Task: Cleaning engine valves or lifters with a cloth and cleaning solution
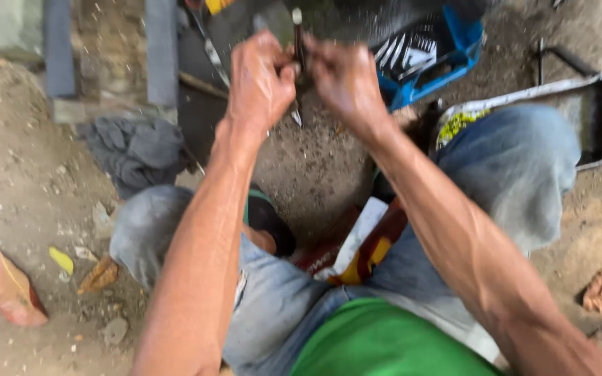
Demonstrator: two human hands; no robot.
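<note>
Both sets of fingers are curled tight round a thin dark metal rod (299, 42), left hand (260, 80) and right hand (346, 76) meeting at it. Rod's long axis runs upright between them, above bare dirt (301, 160); blue tool case (426, 59) just right.

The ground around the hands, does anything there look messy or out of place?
Yes, a little. A grey rag lies crumpled on the dirt, dry leaves are scattered at the left, and a metal tray sits tilted at the right. The left hand and right hand both grip a thin dark tool; blur hides more detail.
</note>
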